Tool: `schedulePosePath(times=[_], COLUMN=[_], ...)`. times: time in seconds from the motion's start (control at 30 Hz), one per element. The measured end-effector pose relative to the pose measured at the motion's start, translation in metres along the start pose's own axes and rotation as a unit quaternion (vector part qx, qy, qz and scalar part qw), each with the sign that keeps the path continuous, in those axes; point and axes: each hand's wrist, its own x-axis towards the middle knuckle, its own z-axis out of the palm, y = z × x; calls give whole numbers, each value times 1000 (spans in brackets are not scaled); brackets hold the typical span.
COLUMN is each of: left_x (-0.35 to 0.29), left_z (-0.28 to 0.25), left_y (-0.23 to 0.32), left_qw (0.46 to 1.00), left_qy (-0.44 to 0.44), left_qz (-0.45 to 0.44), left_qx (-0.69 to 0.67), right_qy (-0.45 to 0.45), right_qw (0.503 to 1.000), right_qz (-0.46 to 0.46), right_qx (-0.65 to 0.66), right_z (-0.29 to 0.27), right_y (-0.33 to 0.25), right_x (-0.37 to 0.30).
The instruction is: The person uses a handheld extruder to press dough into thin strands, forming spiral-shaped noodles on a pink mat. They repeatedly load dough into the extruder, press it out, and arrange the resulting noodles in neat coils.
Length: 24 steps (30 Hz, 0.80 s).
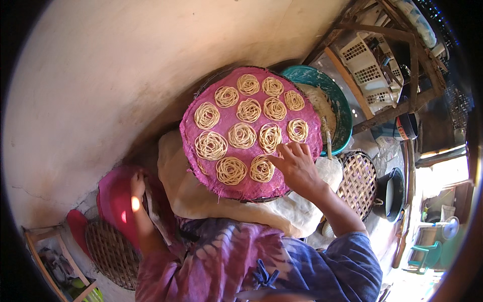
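Observation:
Noodle nests, several pale yellow coils (242,136), lie in rows on a pink cloth (256,189) that covers a round tray. My right hand (300,166) is over the tray's right side, fingers bent down and drawn together beside a coil (262,168). Whatever is under those fingertips is hidden by the hand. Low on the left, my left hand (138,184) rests by the top of a narrow wooden piece (157,214) and a red-pink cloth (114,190). Its fingers are too small and shaded to make out.
A pale sack-like bundle (183,176) supports the tray. Behind it on the right sits a green basin (343,108) with pale batter-like stuff and a stick. Woven baskets (358,178), a dark bucket (397,194) and a white crate (367,70) stand rightward. A wall (100,90) borders the left.

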Motion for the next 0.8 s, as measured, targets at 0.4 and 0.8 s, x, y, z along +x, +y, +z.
schedulePosePath(times=[0.4,0.8], left_x=[-41,-36], left_z=[21,35], left_y=[234,264], left_qw=[973,978], left_qy=[-131,-51], left_qz=[150,201], left_qx=[-118,33], right_qy=[103,244], right_qw=[905,859], right_qz=[398,401], right_qx=[109,203], right_z=[46,51], right_y=[176,147], right_x=[-22,-35])
